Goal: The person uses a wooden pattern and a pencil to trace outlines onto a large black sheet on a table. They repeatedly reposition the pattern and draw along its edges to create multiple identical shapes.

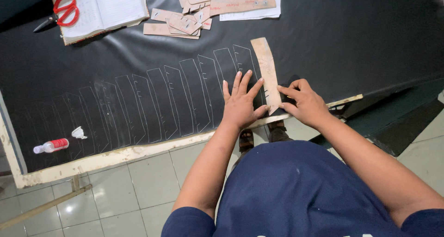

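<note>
One wide sheet of black material (351,38) covers nearly the whole table (115,156), and a long row of pale traced outlines (152,102) already runs across it from left to right. At the right end of that row lies a narrow tan cardboard pattern (267,70), flat on the sheet and slightly tilted, just beside the last outline. The left hand (241,102) presses down with fingers spread, its fingertips touching the pattern's left edge to pin it. The right hand (303,100) sits against the lower right edge with thumb and fingers pinched together, seemingly around a small marking tool, though the tool itself is too small to make out. The step in hand looks like tracing one more outline; the next move calls for keeping the pattern from sliding while the line goes round it, and staying clear of the neighbouring outline.

Farther back lie an open notebook (111,8) with red scissors (62,10) on it, a loose pile of more cardboard patterns (185,21), and a white paper (273,3). Near the left edge rest a small bottle (51,146) and a crumpled white scrap (78,133). None of these is close to the hands.
</note>
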